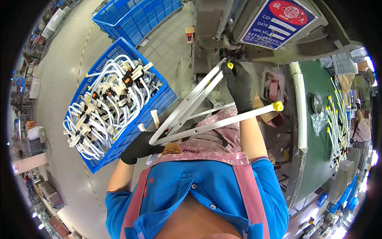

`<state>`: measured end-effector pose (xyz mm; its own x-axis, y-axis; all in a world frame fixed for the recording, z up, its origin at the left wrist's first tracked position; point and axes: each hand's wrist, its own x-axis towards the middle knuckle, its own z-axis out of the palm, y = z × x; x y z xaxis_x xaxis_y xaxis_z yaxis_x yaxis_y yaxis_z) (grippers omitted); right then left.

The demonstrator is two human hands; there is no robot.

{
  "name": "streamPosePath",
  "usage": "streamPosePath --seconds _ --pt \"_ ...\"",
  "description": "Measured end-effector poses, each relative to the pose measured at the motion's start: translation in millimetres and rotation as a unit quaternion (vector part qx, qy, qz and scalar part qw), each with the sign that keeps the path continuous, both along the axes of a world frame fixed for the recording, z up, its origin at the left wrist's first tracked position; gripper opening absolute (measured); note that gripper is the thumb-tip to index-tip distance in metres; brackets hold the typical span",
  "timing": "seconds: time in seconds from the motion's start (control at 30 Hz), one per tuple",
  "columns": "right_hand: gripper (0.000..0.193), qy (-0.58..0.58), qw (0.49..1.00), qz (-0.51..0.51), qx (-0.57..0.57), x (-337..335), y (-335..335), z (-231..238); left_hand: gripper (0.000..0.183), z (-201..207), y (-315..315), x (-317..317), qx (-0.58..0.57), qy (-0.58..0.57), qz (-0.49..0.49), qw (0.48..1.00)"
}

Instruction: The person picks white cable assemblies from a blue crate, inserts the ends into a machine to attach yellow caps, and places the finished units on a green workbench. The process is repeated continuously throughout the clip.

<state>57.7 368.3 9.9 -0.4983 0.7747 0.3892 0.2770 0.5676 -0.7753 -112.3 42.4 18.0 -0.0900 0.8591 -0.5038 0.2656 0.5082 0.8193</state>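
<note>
Upper right of the frame: blue plate (260,24) on a grey machine (310,52), bearing white lettering, white strips and a red oval emblem (287,12) with globe; lower centre: dark lettering (191,150) on the pink apron (213,129), not clearly legible.

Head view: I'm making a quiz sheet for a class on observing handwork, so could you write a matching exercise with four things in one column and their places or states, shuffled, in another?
Column one
1. Gloved left hand
2. Gloved right hand
3. Blue plastic crate on the person's left
4. Bunch of yellow-tipped tubes

Column two
A. At the upper yellow-capped end of the bent white tubing
B. On the green benchtop
C. At the bend of the white tubing
D. Heaped with bent white tubes bearing cream fittings

Pairs: 1-C, 2-A, 3-D, 4-B
</note>
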Motion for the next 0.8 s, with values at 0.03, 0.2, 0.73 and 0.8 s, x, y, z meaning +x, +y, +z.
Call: streamPosePath --seconds 0.03,0.2,0.73,0.8 --pt "0.029 -0.033 0.999 -0.005 -0.020 1.2 -0.4 2.4 0.054 -0.4 0.8 -0.1 0.004 -0.007 0.002 1.000" --pt "0.032 -0.028 0.997 0.006 -0.070 -0.1 -3.1 11.9 0.054 -1.6 -0.1 -4.5 -0.006 -0.032 0.025 0.999" --pt "0.041 -0.096 0.995 -0.018 -0.009 -5.8 15.1 -11.0 0.043 23.1 5.8 -24.4 0.004 -0.048 0.005 0.999" --pt "0.040 -0.124 0.992 -0.015 -0.021 -5.0 12.0 -17.5 0.040 23.7 5.6 -32.2 -0.022 -0.053 -0.013 0.998"
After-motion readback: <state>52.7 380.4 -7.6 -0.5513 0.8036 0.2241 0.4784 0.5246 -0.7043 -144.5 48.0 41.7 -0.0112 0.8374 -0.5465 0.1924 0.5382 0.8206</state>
